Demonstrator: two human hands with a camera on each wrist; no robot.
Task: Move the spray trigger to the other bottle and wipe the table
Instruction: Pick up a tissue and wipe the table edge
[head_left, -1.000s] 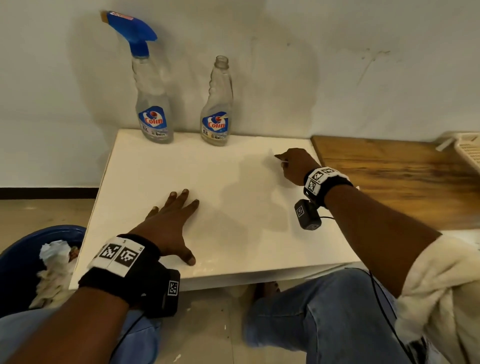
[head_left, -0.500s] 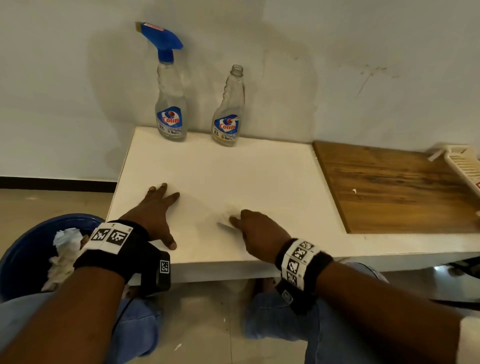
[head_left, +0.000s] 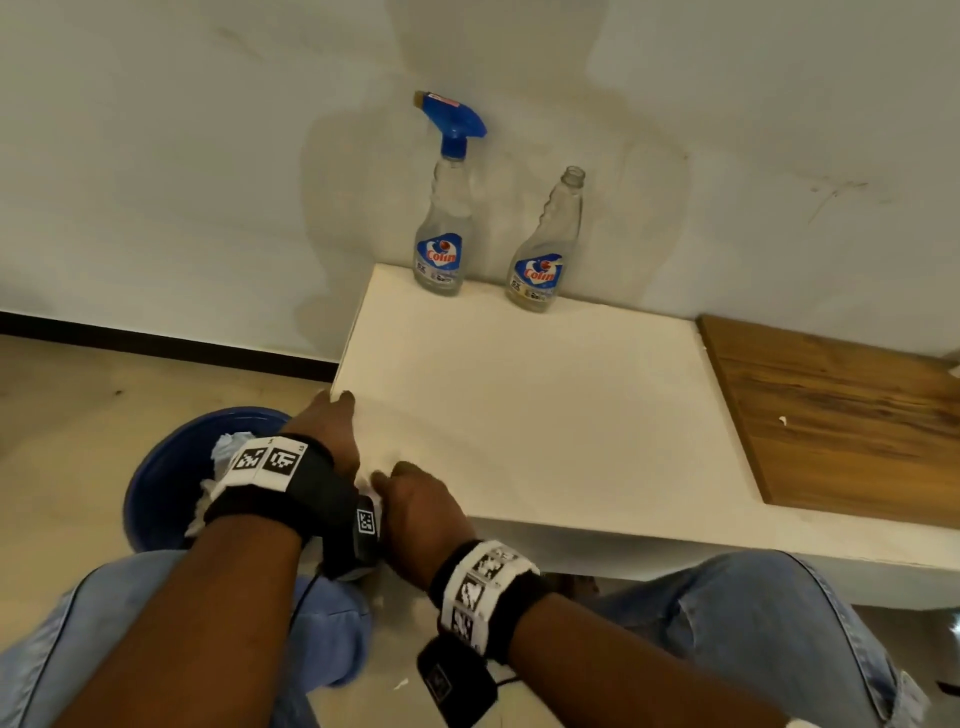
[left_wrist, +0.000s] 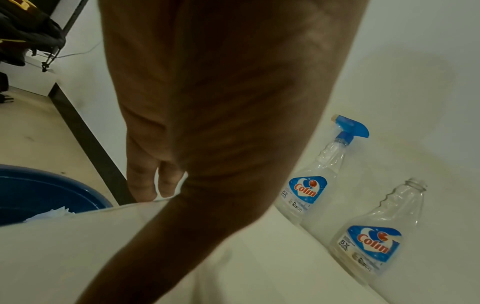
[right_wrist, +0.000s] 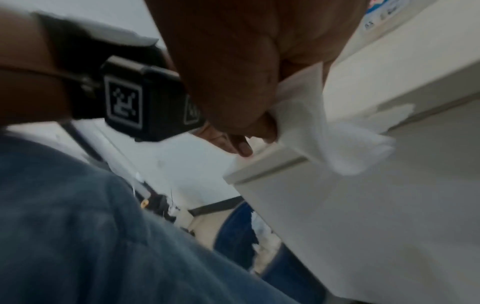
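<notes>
Right hand: the right hand (head_left: 421, 506) sits at the near left corner of the white table (head_left: 545, 415), low and left of centre in the head view; its fingers are curled round a white tissue (right_wrist: 337, 139), which bunches out over the table's front edge in the right wrist view.
Left hand: the left hand (head_left: 332, 431) lies flat along the table's left edge, just beside the right hand; its fingers (left_wrist: 141, 181) are straight and reach over the edge, grasping nothing.
Spray trigger: the blue spray trigger (head_left: 452, 117) is screwed on the left bottle (head_left: 441, 239), upper middle of the head view.
Bottles: the left bottle and the open-necked bottle (head_left: 543, 254) stand upright side by side at the far edge of the table against the wall (head_left: 156, 156), apart from each other and well apart from both hands; both are clear with blue "Colin" labels.
Bin: a blue bin (head_left: 166, 483) stands on the floor at the lower left, beside the table, with crumpled white paper (head_left: 228, 452) in it.
Board: a wooden board (head_left: 841, 421) lies on the table's right part, at the right edge of the frame.
Legs: blue jeans (head_left: 753, 603) fill the bottom of the frame.
</notes>
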